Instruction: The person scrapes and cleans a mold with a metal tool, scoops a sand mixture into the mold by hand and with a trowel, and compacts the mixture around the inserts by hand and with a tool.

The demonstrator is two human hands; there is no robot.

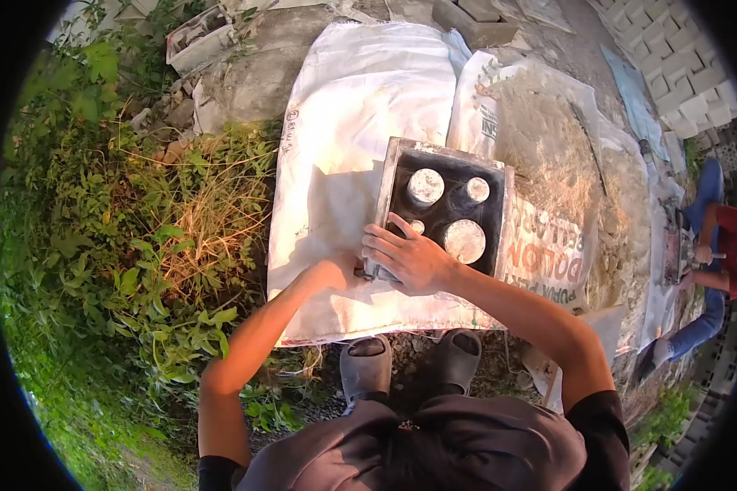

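A square, dark-walled box mould (pixel 508 204) with several round, pale-topped cylinders inside sits on a white woven sack (pixel 344 106). My right hand (pixel 413 260) lies over the mould's near left corner, its fingers curled over the rim and wall. Close beside it, my left hand (pixel 344 272) is at the outer side of the same corner, by a small dark piece at the edge. The left fingers are mostly hidden, and what they touch is too small to tell.
Printed sacks (pixel 549 245) with sandy material lie to the right. Green plants (pixel 131 278) fill the left side. A pale container (pixel 198 39) stands at the upper left. Another person (pixel 703 245) crouches at the far right, near stacked pale blocks (pixel 684 65).
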